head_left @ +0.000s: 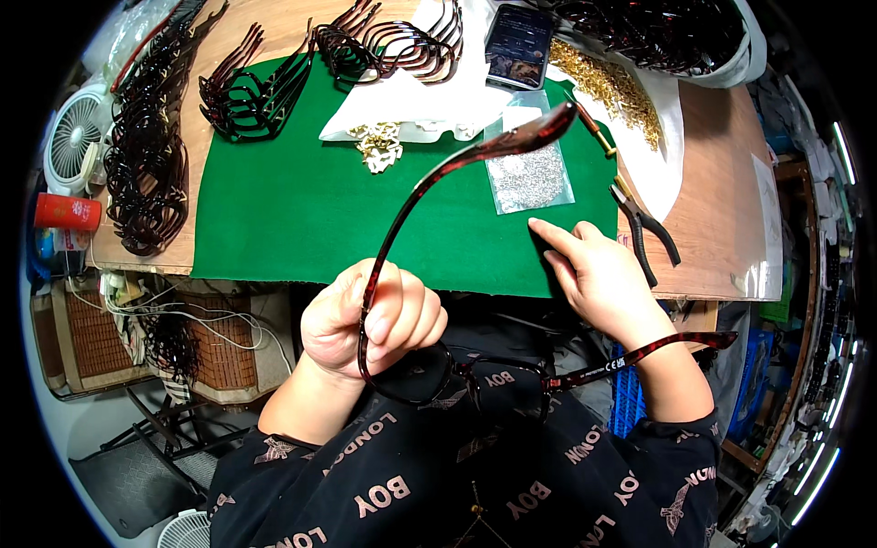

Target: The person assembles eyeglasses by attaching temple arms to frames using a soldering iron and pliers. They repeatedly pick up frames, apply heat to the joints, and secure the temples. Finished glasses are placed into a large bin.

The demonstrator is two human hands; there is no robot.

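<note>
My left hand (347, 324) is closed around one side of a dark tortoiseshell eyeglass frame (438, 180), near the hinge. One temple arcs up over the green mat (274, 219), and the other stretches right across my right wrist. The frame's front hangs low before my dark shirt. My right hand (603, 279) holds nothing I can see. Its index finger reaches out over the mat, just below a clear bag of tiny silvery parts (530, 178), with the thumb apart. Its other fingers are partly hidden.
Black-handled pliers (639, 228) and a screwdriver (598, 132) lie at the mat's right edge. Gold parts (612, 87), a phone (519, 46) and stacked spectacle frames (260, 96) sit behind. More frames (146, 173) form a long pile at left, by a fan (78, 137).
</note>
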